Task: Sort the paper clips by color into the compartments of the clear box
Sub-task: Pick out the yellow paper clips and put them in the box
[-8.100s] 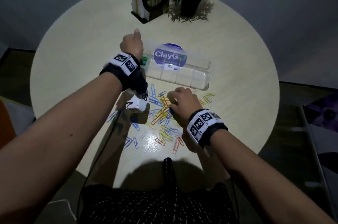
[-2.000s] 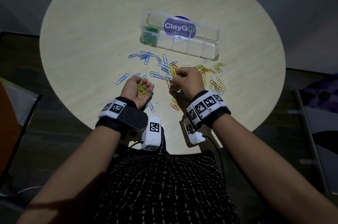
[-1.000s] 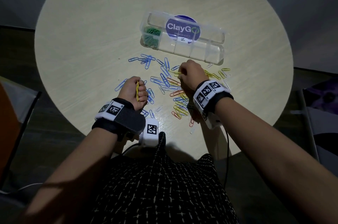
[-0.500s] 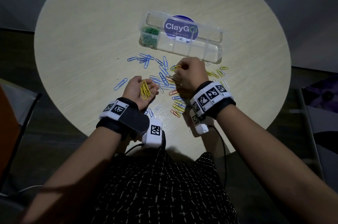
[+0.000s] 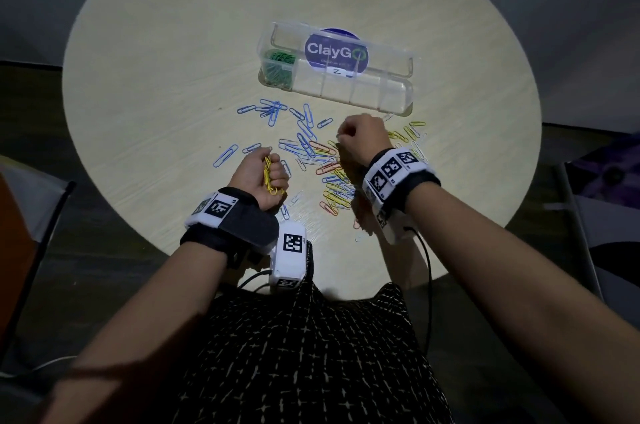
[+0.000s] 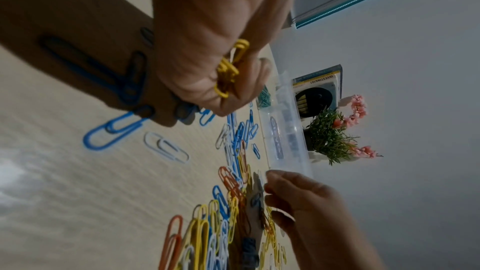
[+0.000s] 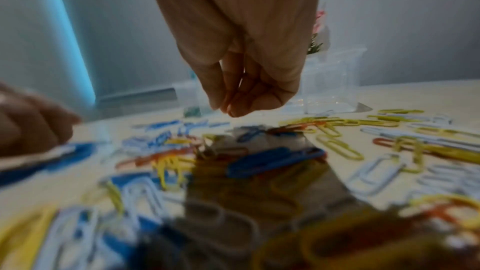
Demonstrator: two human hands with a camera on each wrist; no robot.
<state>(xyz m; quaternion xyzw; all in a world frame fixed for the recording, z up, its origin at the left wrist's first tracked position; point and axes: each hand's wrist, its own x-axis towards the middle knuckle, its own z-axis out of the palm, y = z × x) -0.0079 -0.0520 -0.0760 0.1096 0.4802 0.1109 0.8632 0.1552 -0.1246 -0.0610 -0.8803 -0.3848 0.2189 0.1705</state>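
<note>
On the table [image 5: 145, 77], between the person and the clear box [image 5: 363, 91], the loose clips [image 5: 304, 143] are lying in a mixed spread of blue, white, orange and yellow, and the yellow-gathering step appears to be in hand. The left hand [image 5: 260, 177] is curling into a fist round a bunch of yellow clips [image 6: 228, 73], held just above the table near the blue ones. The right hand [image 5: 360, 139] is hovering low over the middle of the spread with its fingertips [image 7: 233, 108] drawn together and pointing down; whether a clip is pinched between them cannot be told, as the right wrist view is blurred and shows none. The box is standing beyond the spread, lid open, with green clips [image 5: 277, 65] filling its leftmost compartment and the other compartments looking bare. Yellow clips are also lying in the spread under and to the right of the right hand, so the colour is judged only partly collected. The next move is likely calling for a fine pinch on a single yellow clip without dragging its tangled neighbours, then a pass to the left hand, with the bunch going later into one bare compartment.
</note>
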